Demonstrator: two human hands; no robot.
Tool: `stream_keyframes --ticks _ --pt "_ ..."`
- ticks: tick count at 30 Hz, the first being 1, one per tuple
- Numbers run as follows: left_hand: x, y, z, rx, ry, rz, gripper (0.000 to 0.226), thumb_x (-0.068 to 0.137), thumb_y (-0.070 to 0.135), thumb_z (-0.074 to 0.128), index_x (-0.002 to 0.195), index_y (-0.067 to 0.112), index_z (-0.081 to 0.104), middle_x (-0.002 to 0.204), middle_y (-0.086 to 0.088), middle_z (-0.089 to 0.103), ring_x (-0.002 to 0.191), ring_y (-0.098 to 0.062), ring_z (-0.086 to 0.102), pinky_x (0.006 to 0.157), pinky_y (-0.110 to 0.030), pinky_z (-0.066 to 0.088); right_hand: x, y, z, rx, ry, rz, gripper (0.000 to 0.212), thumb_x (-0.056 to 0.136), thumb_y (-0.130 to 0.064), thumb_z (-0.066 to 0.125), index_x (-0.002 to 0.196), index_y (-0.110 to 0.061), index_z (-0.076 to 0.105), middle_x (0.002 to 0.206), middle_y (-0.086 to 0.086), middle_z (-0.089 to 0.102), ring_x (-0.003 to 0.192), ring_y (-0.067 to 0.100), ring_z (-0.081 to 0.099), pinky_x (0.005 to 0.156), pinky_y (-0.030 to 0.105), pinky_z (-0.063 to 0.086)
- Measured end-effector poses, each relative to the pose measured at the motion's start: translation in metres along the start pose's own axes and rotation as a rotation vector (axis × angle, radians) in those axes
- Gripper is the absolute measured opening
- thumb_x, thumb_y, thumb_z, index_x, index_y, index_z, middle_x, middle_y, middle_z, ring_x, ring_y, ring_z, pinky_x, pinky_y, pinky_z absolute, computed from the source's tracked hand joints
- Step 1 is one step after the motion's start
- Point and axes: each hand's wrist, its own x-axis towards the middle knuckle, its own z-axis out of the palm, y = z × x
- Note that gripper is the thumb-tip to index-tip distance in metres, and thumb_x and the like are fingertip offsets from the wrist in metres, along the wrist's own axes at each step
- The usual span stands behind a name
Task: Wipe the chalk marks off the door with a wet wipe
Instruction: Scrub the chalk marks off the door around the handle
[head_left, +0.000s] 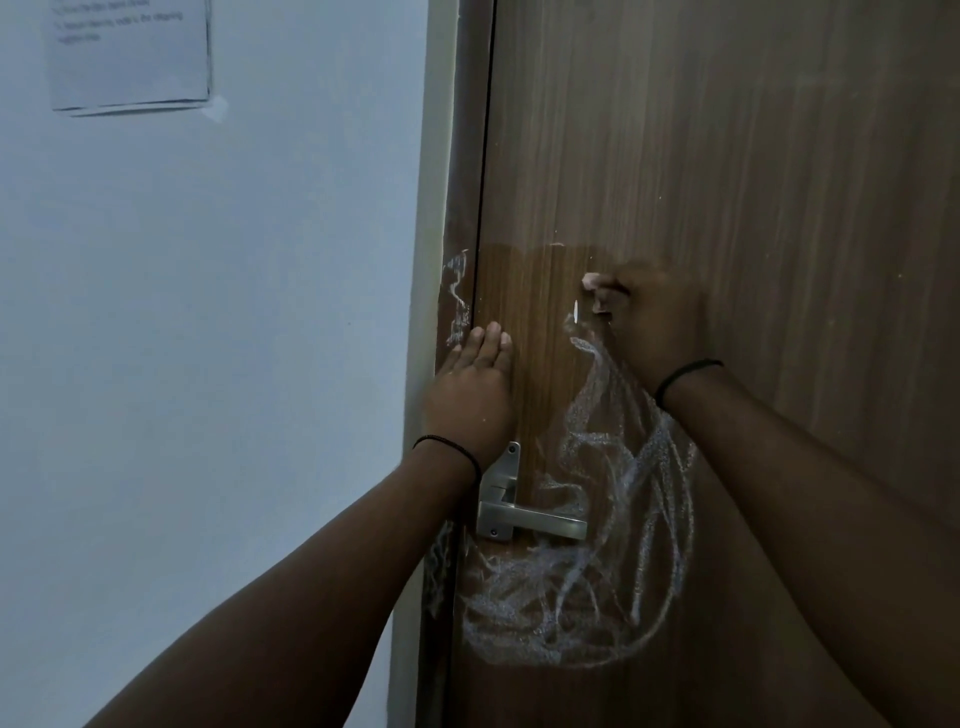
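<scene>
door (753, 182): brown wood grain, fills right half of view, darker damp-looking band at mid height.
chalk marks (597, 545): white scribble at 6 o'clock of the right hand, running down past the door handle (535, 522); a smaller patch on the door frame (457, 296) at 12 o'clock of the left hand.
left hand (470, 395): open, flat, fingers together, pressed on the door edge at 12 o'clock of the handle.
right hand (654, 322): closed into a fist against the door, blurred, gripping a small pale wad, likely the wet wipe (589, 281), poking out at its 10 o'clock.
wrists: 1 dark band on each.
wall (208, 312): pale, at 9 o'clock of the door, paper notice (130, 52) at upper left, text unreadable.
</scene>
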Motion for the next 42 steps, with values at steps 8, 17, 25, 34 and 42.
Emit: stream_keyframes --ticks 8,17,25,34,42 --pt "0.000 -0.001 -0.002 0.018 -0.030 0.001 0.061 0.102 0.027 0.039 0.155 0.015 0.012 0.164 -0.005 0.008 0.151 -0.021 0.006 0.121 -0.035 0.009 -0.035 0.001 0.015 -0.125 -0.081 -0.212 0.008 0.088 -0.008 0.069 0.086 -0.008 0.078 0.082 0.008 0.072 0.082 0.003 0.057 0.078 0.006 0.038" --pt "0.000 0.002 0.001 0.006 -0.008 -0.015 0.058 0.102 0.022 0.035 0.155 0.013 0.014 0.164 -0.006 0.010 0.151 -0.022 0.007 0.121 -0.034 0.005 -0.019 -0.006 0.006 -0.144 -0.136 -0.140 0.018 0.096 -0.014 0.061 0.092 -0.006 0.077 0.088 0.009 0.069 0.083 0.018 0.062 0.079 0.012 0.045" --pt "0.000 0.004 0.001 -0.003 -0.022 -0.029 0.057 0.102 0.021 0.033 0.155 0.013 0.013 0.164 -0.006 0.008 0.151 -0.022 0.005 0.121 -0.035 0.006 0.004 -0.003 -0.004 -0.092 0.101 -0.003 0.016 0.092 -0.008 0.063 0.083 -0.007 0.076 0.080 -0.001 0.070 0.078 0.004 0.056 0.067 -0.005 0.030" --pt "-0.001 0.003 0.004 0.015 -0.022 -0.020 0.059 0.103 0.025 0.035 0.155 0.013 0.010 0.164 -0.006 0.006 0.151 -0.022 0.003 0.122 -0.036 0.007 0.036 -0.013 0.013 -0.075 0.182 -0.015 0.020 0.096 -0.018 0.059 0.087 -0.014 0.076 0.085 0.001 0.074 0.085 0.008 0.060 0.071 0.012 0.030" --pt "-0.002 -0.001 0.005 0.002 -0.016 0.005 0.061 0.103 0.027 0.037 0.156 0.014 0.009 0.164 -0.005 0.004 0.152 -0.021 0.001 0.123 -0.035 0.005 0.015 -0.021 0.035 -0.223 -0.011 -0.237 0.025 0.100 -0.025 0.054 0.104 -0.014 0.076 0.100 0.009 0.070 0.096 0.024 0.060 0.084 0.029 0.041"
